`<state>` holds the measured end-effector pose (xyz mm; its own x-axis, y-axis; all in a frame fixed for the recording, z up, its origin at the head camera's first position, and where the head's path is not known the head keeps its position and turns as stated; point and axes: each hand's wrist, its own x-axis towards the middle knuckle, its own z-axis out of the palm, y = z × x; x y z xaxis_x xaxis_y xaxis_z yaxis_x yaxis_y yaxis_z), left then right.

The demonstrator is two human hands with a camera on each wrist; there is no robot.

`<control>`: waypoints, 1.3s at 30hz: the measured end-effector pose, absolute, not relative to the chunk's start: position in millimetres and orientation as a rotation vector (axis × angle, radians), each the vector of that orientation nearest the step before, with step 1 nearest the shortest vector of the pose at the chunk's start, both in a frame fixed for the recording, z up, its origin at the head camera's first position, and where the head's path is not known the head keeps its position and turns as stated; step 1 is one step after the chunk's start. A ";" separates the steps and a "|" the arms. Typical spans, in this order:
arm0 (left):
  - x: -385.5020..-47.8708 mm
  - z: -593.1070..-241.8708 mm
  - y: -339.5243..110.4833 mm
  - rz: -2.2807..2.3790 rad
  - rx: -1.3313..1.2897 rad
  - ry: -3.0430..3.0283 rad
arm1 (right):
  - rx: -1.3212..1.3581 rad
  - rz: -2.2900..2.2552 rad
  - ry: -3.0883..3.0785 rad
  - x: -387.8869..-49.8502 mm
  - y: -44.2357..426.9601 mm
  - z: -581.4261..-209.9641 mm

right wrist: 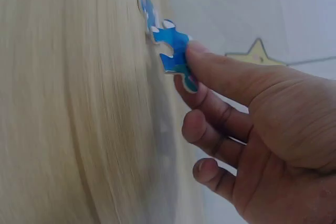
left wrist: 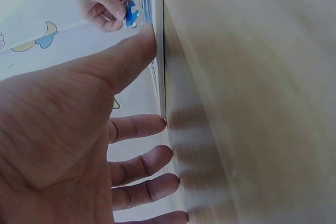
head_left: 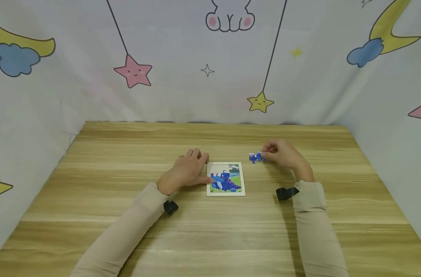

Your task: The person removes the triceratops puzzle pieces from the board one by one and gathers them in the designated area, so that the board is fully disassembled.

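Note:
A square jigsaw puzzle in a white frame [head_left: 243, 184] lies mid-table, showing a blue dinosaur, with a pale gap along its upper left. Beside it is my left hand [head_left: 187, 169]; the thumb rests on the puzzle's left side and the index finger touches the frame's upper left corner, the other fingertips on the table. To the right of the frame, my right hand [head_left: 284, 154] pinches a blue puzzle piece [right wrist: 176, 43] between thumb and index finger, a little above the table. Another blue puzzle piece [right wrist: 148, 10] lies on the wood just beyond it.
The wooden table [head_left: 210, 238] runs back to a pale curtain [head_left: 175, 88] printed with stars, moons and clouds. Black wrist cameras sit on the left sleeve [head_left: 141, 215] and the right sleeve [head_left: 317, 231].

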<state>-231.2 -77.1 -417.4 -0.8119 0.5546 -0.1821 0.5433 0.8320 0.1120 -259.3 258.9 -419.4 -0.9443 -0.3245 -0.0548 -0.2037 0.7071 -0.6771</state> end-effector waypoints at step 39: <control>-231.5 -422.2 -79.3 0.050 0.844 2.806 | -0.678 -0.934 2.667 -244.8 194.7 -415.4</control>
